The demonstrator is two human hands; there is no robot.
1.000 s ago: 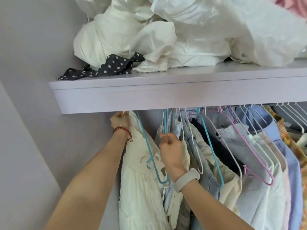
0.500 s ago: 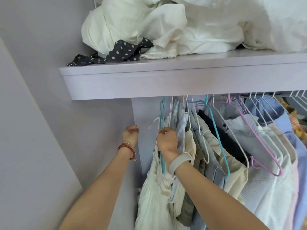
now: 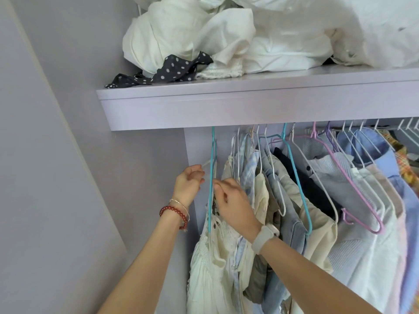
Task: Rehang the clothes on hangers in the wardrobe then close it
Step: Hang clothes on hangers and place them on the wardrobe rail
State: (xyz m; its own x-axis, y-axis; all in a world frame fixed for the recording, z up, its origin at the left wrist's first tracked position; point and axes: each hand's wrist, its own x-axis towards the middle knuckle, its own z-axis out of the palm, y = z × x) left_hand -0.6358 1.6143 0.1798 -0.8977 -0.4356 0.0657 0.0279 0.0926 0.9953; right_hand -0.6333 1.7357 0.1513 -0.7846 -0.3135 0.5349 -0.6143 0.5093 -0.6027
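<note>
Lilac wardrobe, shelf [image 3: 249, 105] piled w/ white laundry; cream dress [image 3: 210, 264] hangs leftmost on teal hanger [image 3: 212, 177]. Left hand [image 3: 189, 184] pinches its thin strap, right hand [image 3: 233, 202] fingers curled at hanger. Risk: strap slips off hanger, dress drops

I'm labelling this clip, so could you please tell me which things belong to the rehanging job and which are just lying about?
In use: teal plastic hanger; cream white dress; left hand; right hand.

Lying about: crumpled white bedding; black polka-dot cloth; lilac shelf; pink plastic hanger.
</note>
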